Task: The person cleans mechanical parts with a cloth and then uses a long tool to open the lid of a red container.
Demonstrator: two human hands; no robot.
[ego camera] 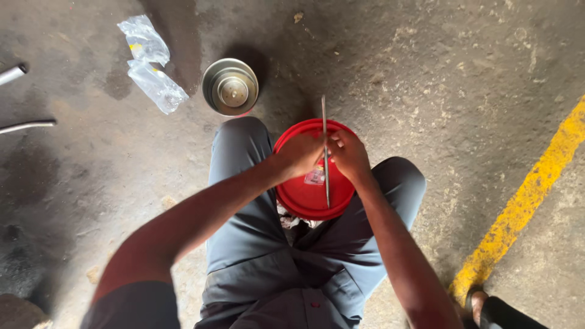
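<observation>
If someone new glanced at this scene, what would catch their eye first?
The bright red round lid between the knees, with the left hand and right hand meeting over it around a thin metal rod. Next, the yellow floor stripe at right and the metal bowl ahead.

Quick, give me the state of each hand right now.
Left hand: closed on the thin metal rod, over the red lid.
Right hand: closed on the same rod from the other side.
</observation>
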